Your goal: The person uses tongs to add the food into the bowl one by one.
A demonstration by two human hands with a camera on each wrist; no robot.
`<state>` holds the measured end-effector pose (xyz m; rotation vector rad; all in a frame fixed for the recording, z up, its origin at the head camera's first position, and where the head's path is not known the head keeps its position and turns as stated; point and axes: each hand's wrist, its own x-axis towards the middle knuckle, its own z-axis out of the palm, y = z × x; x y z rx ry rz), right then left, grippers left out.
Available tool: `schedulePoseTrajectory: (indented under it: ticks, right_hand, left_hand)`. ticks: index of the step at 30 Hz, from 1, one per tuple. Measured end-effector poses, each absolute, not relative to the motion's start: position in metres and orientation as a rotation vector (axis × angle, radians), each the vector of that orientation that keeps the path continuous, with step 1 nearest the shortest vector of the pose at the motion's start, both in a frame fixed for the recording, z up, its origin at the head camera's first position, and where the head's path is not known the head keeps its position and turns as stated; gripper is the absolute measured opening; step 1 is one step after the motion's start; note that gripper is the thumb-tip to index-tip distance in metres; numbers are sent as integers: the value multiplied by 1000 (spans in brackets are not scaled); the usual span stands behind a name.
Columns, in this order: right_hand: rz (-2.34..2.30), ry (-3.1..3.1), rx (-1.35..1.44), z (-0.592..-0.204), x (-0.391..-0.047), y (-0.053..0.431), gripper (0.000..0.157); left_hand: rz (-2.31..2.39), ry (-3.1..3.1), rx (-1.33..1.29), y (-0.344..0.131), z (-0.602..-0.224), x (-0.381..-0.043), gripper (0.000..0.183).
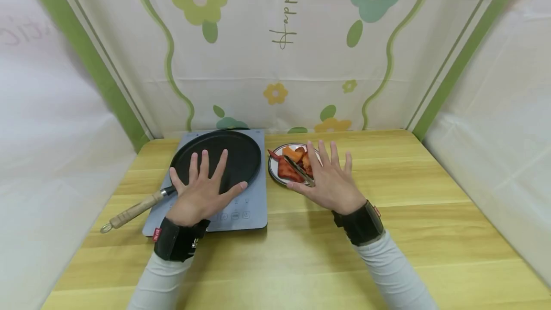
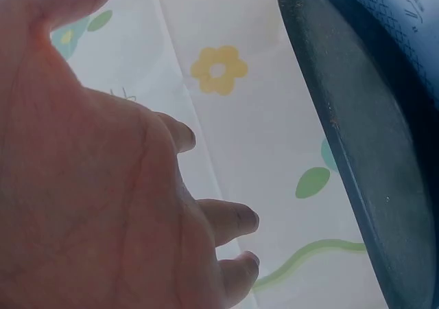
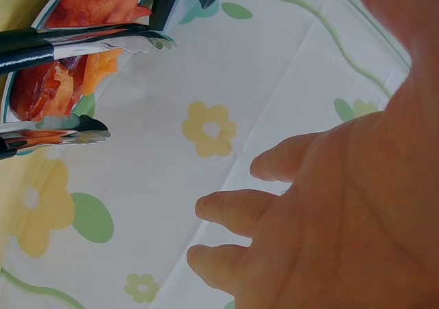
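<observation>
My left hand [image 1: 198, 197] is spread above the near part of a black flat pan [image 1: 238, 157], its fingers straight and holding nothing. The pan, with a wooden handle [image 1: 137, 210] pointing to the near left, sits on a pale blue induction cooker [image 1: 251, 207]. Fingers apart, my right hand [image 1: 333, 183] hovers at the right side of a plate [image 1: 274, 172] of red and orange food pieces [image 1: 289, 170]. Metal tongs [image 3: 103, 42] with dark handles lie over the plate; in the head view my right hand partly hides them. Whether that hand touches them I cannot tell.
A wooden table [image 1: 327, 262] carries everything. White cloth [image 1: 241, 61] with flowers and green borders hangs behind it, and pale cloth sides [image 1: 495, 123] stand left and right. Touch buttons [image 1: 235, 215] line the cooker's near edge.
</observation>
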<state>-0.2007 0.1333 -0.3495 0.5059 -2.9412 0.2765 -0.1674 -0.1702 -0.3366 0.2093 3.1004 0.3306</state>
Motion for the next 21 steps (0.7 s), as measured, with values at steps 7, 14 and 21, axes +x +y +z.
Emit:
schedulePoseTrajectory:
  ticks: [7, 14, 21]
  right_hand:
    - [290, -2934, 509, -347, -198, 134, 107]
    - [296, -2925, 501, -344, -198, 139, 110]
    - [372, -2971, 469, -346, -197, 144, 111]
  left_hand:
    - [349, 3103, 203, -175, -334, -166, 91]
    - [406, 3109, 195, -179, -329, -161, 92]
    - [475, 3110, 172, -197, -329, -150, 97]
